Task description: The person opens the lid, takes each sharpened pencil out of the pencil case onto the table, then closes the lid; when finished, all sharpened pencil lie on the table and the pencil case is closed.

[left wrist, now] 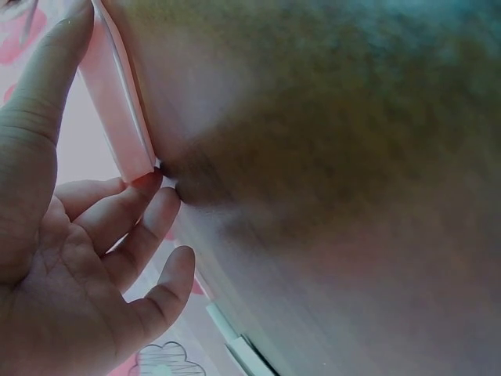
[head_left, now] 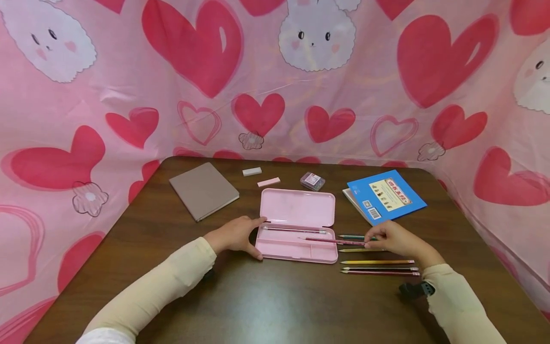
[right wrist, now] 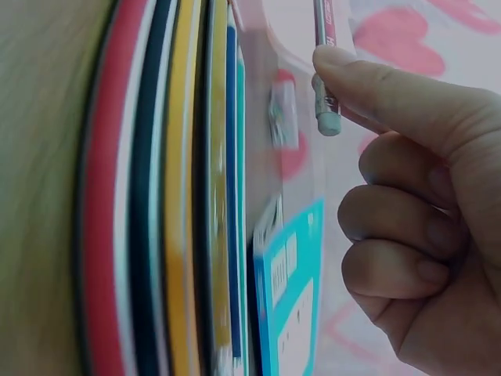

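A pink pencil case [head_left: 283, 248] lies with its lid raised at mid-table, one pencil [head_left: 294, 230] in its rear compartment. My left hand [head_left: 236, 234] holds the case's left end, thumb at the front corner and fingers at the back corner; the left wrist view shows this hand [left wrist: 86, 258] close up. Between thumb and index finger my right hand [head_left: 395, 241] pinches a red pencil [head_left: 331, 240] near its eraser end, its tip over the case. In the right wrist view the pencil's eraser [right wrist: 329, 123] sticks out below the thumb. Several pencils [head_left: 378, 262] lie right of the case.
A grey-brown notebook [head_left: 204, 188] lies at back left. Behind the case are a white block [head_left: 251, 171], a pink block [head_left: 268, 182] and a small clear box [head_left: 312, 181]. At back right lies a blue book [head_left: 386, 196]. A heart-patterned cloth [head_left: 266, 81] surrounds the table.
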Tool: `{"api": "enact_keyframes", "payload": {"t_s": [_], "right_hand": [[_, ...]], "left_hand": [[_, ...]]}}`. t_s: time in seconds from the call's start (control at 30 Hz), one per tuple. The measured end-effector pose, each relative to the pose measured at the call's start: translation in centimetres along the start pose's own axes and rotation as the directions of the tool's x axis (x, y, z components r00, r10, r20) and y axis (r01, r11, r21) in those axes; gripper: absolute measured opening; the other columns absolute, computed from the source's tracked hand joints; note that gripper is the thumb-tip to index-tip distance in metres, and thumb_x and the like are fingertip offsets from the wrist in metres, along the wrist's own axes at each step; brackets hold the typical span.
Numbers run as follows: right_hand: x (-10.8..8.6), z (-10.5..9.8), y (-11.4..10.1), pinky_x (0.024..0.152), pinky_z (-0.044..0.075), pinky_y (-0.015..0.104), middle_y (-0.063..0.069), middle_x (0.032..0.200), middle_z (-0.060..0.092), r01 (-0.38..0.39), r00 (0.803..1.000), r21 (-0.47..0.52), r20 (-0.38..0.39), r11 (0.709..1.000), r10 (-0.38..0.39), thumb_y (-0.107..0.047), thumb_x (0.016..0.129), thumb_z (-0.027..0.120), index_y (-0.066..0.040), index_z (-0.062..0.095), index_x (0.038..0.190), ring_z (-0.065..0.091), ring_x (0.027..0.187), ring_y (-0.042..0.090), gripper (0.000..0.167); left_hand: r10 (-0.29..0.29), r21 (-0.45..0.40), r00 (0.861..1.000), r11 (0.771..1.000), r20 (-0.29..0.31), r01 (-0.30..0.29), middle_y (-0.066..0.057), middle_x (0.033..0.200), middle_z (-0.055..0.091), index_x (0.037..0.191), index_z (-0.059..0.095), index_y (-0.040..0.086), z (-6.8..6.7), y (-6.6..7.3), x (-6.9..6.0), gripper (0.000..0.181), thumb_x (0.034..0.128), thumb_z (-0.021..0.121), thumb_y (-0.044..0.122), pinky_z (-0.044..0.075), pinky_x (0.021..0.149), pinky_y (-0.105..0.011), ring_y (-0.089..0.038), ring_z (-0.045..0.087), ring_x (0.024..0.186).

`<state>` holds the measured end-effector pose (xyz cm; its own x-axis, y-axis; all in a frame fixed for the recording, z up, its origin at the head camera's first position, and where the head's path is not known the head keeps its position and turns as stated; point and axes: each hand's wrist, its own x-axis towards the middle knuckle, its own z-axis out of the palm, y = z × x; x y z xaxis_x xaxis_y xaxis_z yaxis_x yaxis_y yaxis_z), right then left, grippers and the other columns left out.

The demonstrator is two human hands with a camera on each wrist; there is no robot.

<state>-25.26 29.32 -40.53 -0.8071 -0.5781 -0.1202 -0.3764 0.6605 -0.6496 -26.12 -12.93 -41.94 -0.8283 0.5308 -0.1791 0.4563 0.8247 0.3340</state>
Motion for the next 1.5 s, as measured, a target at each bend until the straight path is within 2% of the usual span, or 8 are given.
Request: {"api": "enact_keyframes", "payload": {"t_s": [0.23, 0.33, 0.67, 0.93, 1.07, 1.27, 1.4, 1.5], "right_hand": [[-3.6, -0.8, 1.4, 0.055, 0.043, 0.021, -0.005, 0.074, 0.063, -0.028, 0.999, 0.055, 0.020, 0.998, 0.027, -0.020, 0.083, 0.067, -0.004, 0.070, 0.087, 0.046, 0.061, -0.002, 0.017], [-4.9, -1.0, 1.8, 0.059, 0.046, 0.021, -0.005, 0.078, 0.066, 0.005, 1.000, 0.042, 0.026, 0.999, -0.006, -0.020, 0.083, 0.067, -0.006, 0.070, 0.085, 0.050, 0.068, -0.003, 0.014], [-8.4, -1.0, 3.7, 0.048, 0.036, 0.020, -0.013, 0.065, 0.057, 0.042, 0.998, 0.097, 0.052, 0.994, -0.047, -0.011, 0.083, 0.067, -0.007, 0.069, 0.080, 0.044, 0.061, -0.007, 0.006], [-9.6, -0.5, 5.2, 0.041, 0.032, 0.017, 0.012, 0.056, 0.052, 0.140, 0.987, 0.176, 0.050, 0.974, -0.150, 0.001, 0.079, 0.067, -0.003, 0.067, 0.075, 0.039, 0.057, -0.011, 0.005], [-9.6, -0.5, 5.3, 0.042, 0.033, 0.018, 0.008, 0.055, 0.053, 0.114, 0.991, 0.158, 0.049, 0.981, -0.123, 0.001, 0.078, 0.068, -0.003, 0.068, 0.075, 0.039, 0.056, -0.010, 0.005], [-9.2, -0.9, 4.9, 0.048, 0.039, 0.020, -0.014, 0.067, 0.061, 0.019, 0.998, 0.091, 0.064, 0.996, -0.025, -0.008, 0.079, 0.070, -0.003, 0.071, 0.082, 0.044, 0.061, -0.008, 0.006], [-8.4, -1.0, 3.9, 0.057, 0.044, 0.020, -0.007, 0.077, 0.068, -0.079, 0.996, 0.045, 0.052, 0.996, 0.076, -0.018, 0.082, 0.069, -0.003, 0.072, 0.088, 0.050, 0.067, -0.006, 0.017], [-7.6, -0.6, 3.1, 0.059, 0.045, 0.020, -0.003, 0.081, 0.068, -0.143, 0.989, 0.020, -0.023, 0.989, 0.144, -0.022, 0.082, 0.069, -0.002, 0.072, 0.093, 0.050, 0.068, -0.005, 0.023]], "left_hand": [[0.014, -0.002, 1.000, 1.000, 0.000, -0.014, -0.012, 0.127, 0.056, 0.142, 0.038, 0.013, 0.0, 0.1, 0.0, 0.103, 0.0585, 0.081, 0.055, 0.041, 0.098, -0.042, -0.026, 0.051, 0.114], [0.010, -0.010, 1.000, 1.000, -0.002, -0.010, -0.012, 0.128, 0.056, 0.142, 0.037, 0.014, 0.1, 0.0, -0.1, 0.103, 0.0582, 0.081, 0.055, 0.041, 0.098, -0.042, -0.026, 0.051, 0.115], [0.014, -0.007, 1.000, 1.000, -0.008, -0.014, -0.013, 0.126, 0.057, 0.142, 0.038, 0.014, 0.0, -0.2, -0.1, 0.103, 0.0578, 0.081, 0.055, 0.042, 0.096, -0.042, -0.026, 0.053, 0.113], [0.013, -0.012, 1.000, 1.000, -0.002, -0.013, -0.013, 0.127, 0.056, 0.142, 0.038, 0.014, 0.2, -0.2, 0.0, 0.104, 0.0574, 0.081, 0.056, 0.042, 0.097, -0.042, -0.025, 0.053, 0.113], [0.004, -0.011, 1.000, 1.000, -0.003, -0.004, -0.012, 0.126, 0.056, 0.142, 0.038, 0.015, 0.2, -0.3, 0.0, 0.103, 0.0572, 0.080, 0.057, 0.043, 0.097, -0.042, -0.024, 0.053, 0.111], [0.001, -0.013, 1.000, 1.000, 0.001, -0.001, -0.012, 0.126, 0.056, 0.142, 0.038, 0.016, 0.1, -0.3, 0.0, 0.102, 0.0578, 0.080, 0.057, 0.043, 0.097, -0.042, -0.023, 0.053, 0.109], [-0.005, -0.003, 1.000, 1.000, 0.003, 0.005, -0.012, 0.126, 0.056, 0.142, 0.038, 0.017, 0.1, -0.3, 0.0, 0.103, 0.0575, 0.079, 0.058, 0.043, 0.097, -0.042, -0.023, 0.054, 0.110], [-0.008, 0.001, 1.000, 1.000, 0.010, 0.008, -0.011, 0.127, 0.056, 0.143, 0.037, 0.017, 0.2, -0.3, 0.1, 0.103, 0.0580, 0.079, 0.058, 0.042, 0.098, -0.042, -0.024, 0.053, 0.111]]}}
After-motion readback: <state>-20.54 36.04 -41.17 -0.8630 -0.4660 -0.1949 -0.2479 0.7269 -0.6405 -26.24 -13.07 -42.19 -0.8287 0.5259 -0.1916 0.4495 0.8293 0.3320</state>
